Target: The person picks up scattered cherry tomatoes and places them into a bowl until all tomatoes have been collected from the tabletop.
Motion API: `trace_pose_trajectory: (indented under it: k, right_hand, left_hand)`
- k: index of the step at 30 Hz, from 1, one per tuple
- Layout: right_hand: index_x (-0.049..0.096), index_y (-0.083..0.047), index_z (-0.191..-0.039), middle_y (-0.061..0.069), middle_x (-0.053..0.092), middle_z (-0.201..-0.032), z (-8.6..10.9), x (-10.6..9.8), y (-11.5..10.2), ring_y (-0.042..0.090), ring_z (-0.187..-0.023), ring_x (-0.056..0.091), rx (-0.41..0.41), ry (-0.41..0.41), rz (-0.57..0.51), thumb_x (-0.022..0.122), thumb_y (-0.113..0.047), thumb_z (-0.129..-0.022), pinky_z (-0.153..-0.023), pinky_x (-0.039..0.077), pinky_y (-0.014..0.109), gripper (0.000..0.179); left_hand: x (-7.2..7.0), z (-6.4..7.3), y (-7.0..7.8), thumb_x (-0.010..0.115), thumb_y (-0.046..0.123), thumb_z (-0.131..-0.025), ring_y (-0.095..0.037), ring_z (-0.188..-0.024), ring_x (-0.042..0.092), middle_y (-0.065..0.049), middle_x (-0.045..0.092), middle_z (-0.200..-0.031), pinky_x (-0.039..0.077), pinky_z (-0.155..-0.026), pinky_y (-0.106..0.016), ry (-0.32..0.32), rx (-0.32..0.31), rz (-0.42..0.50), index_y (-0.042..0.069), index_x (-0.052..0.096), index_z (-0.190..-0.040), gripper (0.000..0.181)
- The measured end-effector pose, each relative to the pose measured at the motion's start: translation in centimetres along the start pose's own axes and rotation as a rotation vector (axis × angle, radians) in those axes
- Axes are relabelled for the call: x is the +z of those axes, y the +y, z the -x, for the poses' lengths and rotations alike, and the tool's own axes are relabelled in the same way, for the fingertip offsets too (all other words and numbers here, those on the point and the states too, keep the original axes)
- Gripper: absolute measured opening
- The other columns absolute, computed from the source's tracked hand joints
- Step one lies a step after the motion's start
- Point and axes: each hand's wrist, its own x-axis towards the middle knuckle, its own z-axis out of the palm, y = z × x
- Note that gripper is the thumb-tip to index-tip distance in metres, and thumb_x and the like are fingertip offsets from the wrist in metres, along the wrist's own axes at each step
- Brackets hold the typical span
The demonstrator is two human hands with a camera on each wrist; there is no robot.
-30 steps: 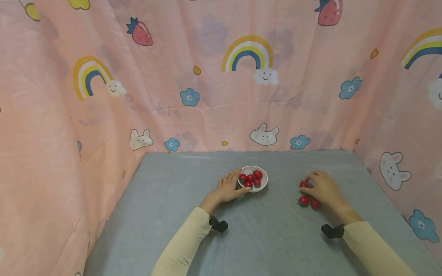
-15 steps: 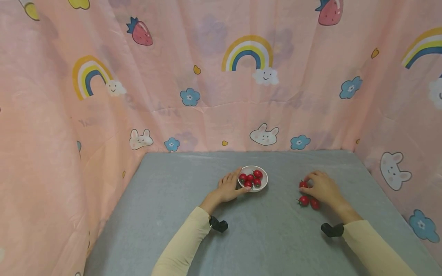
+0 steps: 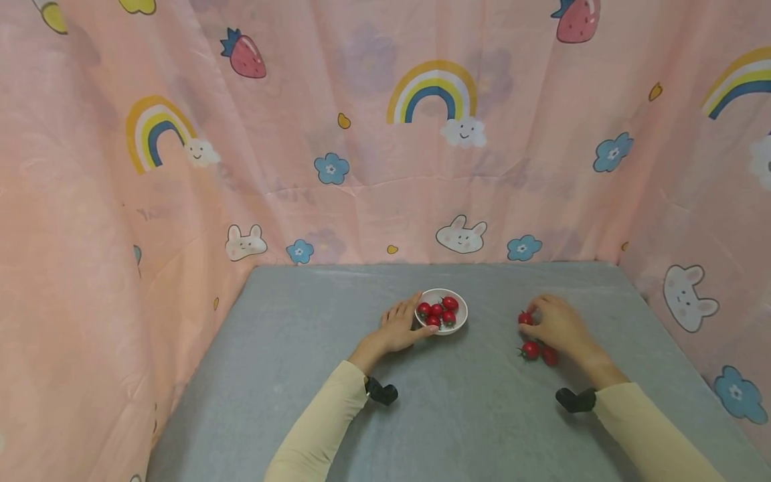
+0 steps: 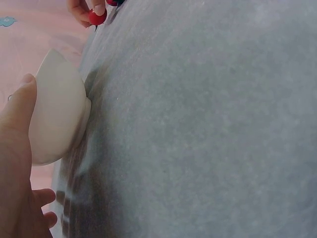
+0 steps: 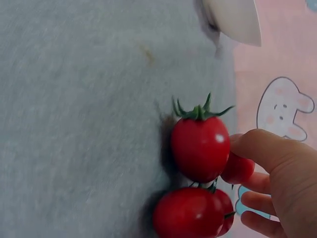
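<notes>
A white bowl (image 3: 462, 321) with several cherry tomatoes (image 3: 436, 310) in it stands on the grey tabletop. My left hand (image 3: 399, 331) holds the bowl from its left side, thumb at the near rim and fingers along the far left; the left wrist view shows the thumb against the outer wall. Right of the bowl, my right hand (image 3: 561, 327) pinches a cherry tomato (image 5: 238, 169) between thumb and fingers. Just in front of that hand lie a cherry tomato with a green stem (image 5: 200, 148) and another cherry tomato (image 5: 188, 214), with one more partly hidden behind it.
A grey cloth (image 3: 470, 415) covers the tabletop. A pink curtain (image 3: 373, 221) printed with rainbows, rabbits and flowers hangs at the back and both sides. Black wrist-worn pieces sit on the left wrist (image 3: 382, 392) and the right wrist (image 3: 575, 400).
My right hand has shifted slightly left and away from me with the pinched cherry tomato. My left hand and the bowl stay in place.
</notes>
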Motion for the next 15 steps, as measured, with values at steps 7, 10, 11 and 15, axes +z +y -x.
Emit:
trace_pose_trajectory:
  k: [7,10,11,15]
  right_hand:
    - [0.067,-0.003,-0.099,0.020,0.065,-0.111,-0.6,-0.2,-1.0,0.038,-0.102,0.059,-0.012,-0.005,-0.017,0.080,-0.032,-0.081,-0.090,0.046,0.059,0.037]
    - [0.067,-0.003,-0.100,0.022,0.065,-0.113,-1.1,-0.3,-1.5,0.039,-0.104,0.059,-0.031,-0.011,-0.009,0.080,-0.033,-0.081,-0.092,0.046,0.059,0.037]
    - [0.068,-0.004,-0.100,0.021,0.065,-0.113,-1.3,-0.3,-1.7,0.039,-0.105,0.059,-0.036,-0.008,-0.008,0.080,-0.033,-0.081,-0.093,0.046,0.059,0.037]
    - [0.068,-0.005,-0.100,0.020,0.065,-0.113,-2.0,-0.3,-2.8,0.039,-0.106,0.059,-0.063,0.000,-0.013,0.080,-0.033,-0.081,-0.094,0.045,0.059,0.036]
  left_hand:
    - [-0.2,0.3,0.2,0.045,0.072,-0.092,-0.034,-0.153,0.019,-0.011,0.021,-0.166,0.015,-0.121,-0.058,0.000,-0.008,-0.005,0.032,-0.001,-0.160,0.091]
    - [-0.3,0.3,0.3,0.045,0.071,-0.092,-0.034,-0.153,0.019,-0.011,0.022,-0.166,0.015,-0.121,-0.058,0.003,-0.009,-0.004,0.032,-0.001,-0.160,0.091]
    - [-0.3,0.3,0.3,0.045,0.071,-0.092,-0.034,-0.153,0.018,-0.011,0.021,-0.166,0.015,-0.121,-0.058,0.002,-0.009,-0.006,0.032,-0.001,-0.160,0.091]
    - [-0.2,0.3,0.2,0.046,0.071,-0.092,-0.034,-0.153,0.018,-0.012,0.021,-0.166,0.015,-0.121,-0.058,0.000,-0.009,-0.004,0.033,-0.001,-0.160,0.091]
